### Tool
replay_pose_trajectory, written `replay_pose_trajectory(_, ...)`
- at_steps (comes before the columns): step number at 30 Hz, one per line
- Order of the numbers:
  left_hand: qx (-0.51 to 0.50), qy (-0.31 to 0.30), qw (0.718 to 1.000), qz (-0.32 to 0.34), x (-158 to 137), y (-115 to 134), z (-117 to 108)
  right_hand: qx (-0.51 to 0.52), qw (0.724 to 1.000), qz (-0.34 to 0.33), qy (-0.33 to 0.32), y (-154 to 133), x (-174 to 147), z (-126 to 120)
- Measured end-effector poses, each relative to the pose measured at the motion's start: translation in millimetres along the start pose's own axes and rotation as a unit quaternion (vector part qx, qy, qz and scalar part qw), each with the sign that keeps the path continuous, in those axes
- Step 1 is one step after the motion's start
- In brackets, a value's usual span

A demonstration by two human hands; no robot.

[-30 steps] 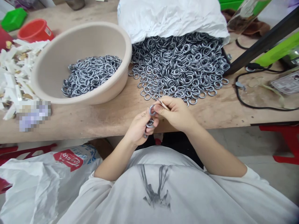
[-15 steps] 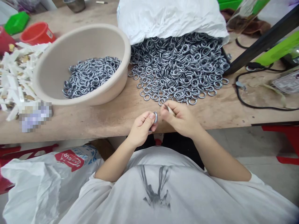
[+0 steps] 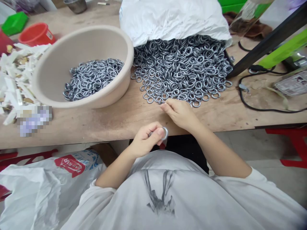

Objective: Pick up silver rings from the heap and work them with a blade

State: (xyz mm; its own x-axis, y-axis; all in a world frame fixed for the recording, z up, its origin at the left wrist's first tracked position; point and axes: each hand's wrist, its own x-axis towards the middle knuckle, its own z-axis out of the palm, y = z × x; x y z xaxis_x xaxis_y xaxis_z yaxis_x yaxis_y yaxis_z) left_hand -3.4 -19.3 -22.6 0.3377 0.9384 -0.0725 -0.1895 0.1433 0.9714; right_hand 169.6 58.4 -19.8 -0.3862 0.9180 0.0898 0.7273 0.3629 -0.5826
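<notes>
My left hand (image 3: 147,139) is closed in a pinch on a grey ring (image 3: 165,133), which stands out past the thumb above the table's front edge. Another bit of grey shows inside its curled fingers, too covered to make out. My right hand (image 3: 178,113) is closed at the near edge of a heap of grey rings (image 3: 182,70). A small knife-like tool seen in it half a second ago is now mostly hidden by the fingers; only a dark tip shows beyond them. The two hands are apart.
A beige basin (image 3: 82,33) with many rings stands left of the heap. A white sack (image 3: 172,19) lies behind the heap. White scraps (image 3: 11,86) are piled at far left. A black post (image 3: 268,38) and a cable (image 3: 254,107) are at right.
My left hand has moved down and toward my body with the ring. My right hand has shifted slightly up and left, turning so the tool is largely covered.
</notes>
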Motion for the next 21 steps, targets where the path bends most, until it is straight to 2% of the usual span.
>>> replay_pose_trajectory(4,-0.122,0.099,0.986,-0.049,3.6,3.5,-7.9,-0.151,0.988,-0.015,-0.024,-17.9,30.4,12.3)
replay_pose_trajectory(8,-0.162,0.152,0.972,-0.074,7.4,7.2,-20.3,-0.234,0.97,-0.006,-0.065,-34.6,48.7,18.4)
replay_pose_trajectory(13,-0.172,0.209,0.96,-0.066,12.7,9.0,-28.7,-0.201,0.979,0.016,-0.033,-29.1,40.2,11.0)
replay_pose_trajectory(21,-0.162,0.198,0.964,-0.071,21.4,9.6,-26.5,-0.188,0.981,0.001,-0.045,-21.4,33.0,15.6)
